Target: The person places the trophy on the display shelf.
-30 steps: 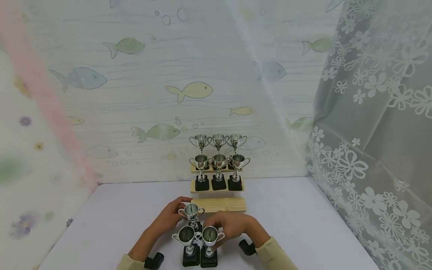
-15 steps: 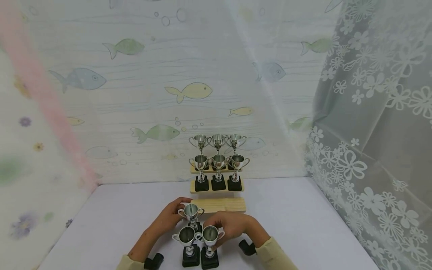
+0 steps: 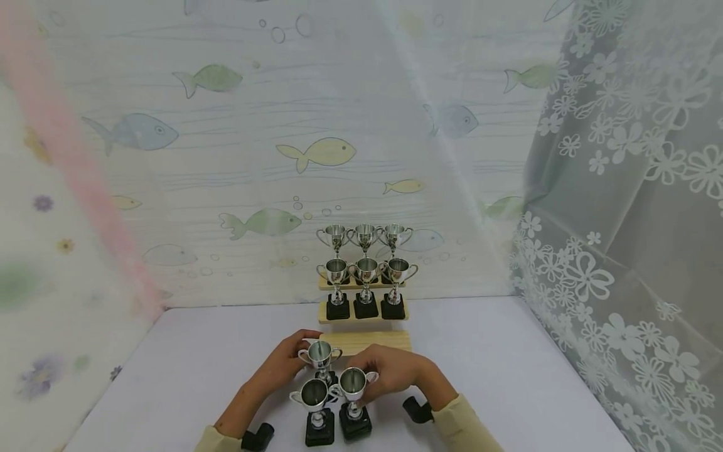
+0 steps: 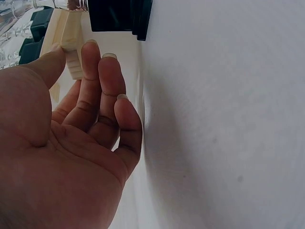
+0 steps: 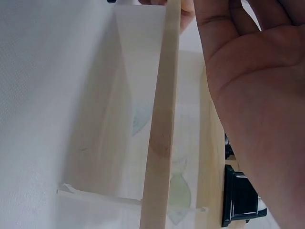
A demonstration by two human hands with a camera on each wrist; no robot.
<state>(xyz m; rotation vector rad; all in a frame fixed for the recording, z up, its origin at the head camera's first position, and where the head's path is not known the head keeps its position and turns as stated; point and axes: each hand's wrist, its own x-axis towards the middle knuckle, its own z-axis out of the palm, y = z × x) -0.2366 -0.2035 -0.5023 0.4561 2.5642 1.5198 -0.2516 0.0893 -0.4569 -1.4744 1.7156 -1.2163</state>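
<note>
My right hand [image 3: 395, 371] grips a small silver two-handled trophy cup [image 3: 353, 384] on a black base, tilted slightly. To its left another trophy cup [image 3: 314, 395] stands upright on the table, and a third trophy cup [image 3: 320, 355] stands behind them. My left hand [image 3: 287, 363] holds the left end of the lowest wooden shelf board [image 3: 367, 343]; in the left wrist view its thumb presses the board [image 4: 70, 34], fingers curled beside it. In the right wrist view the palm [image 5: 259, 81] is near the board's edge [image 5: 162, 129]; the gripped cup is out of sight.
Behind the lowest board rise two more wooden tiers, with a row of trophy cups [image 3: 366, 270] on the middle one and another row [image 3: 365, 235] above. A fish-patterned curtain [image 3: 316, 94] hangs behind the white table [image 3: 497, 364]; a lace curtain [image 3: 610, 270] hangs right.
The right hand has moved slightly up and right with its trophy cup, which now tilts and stands apart from the cup beside it at the base. The left hand has stayed put.
</note>
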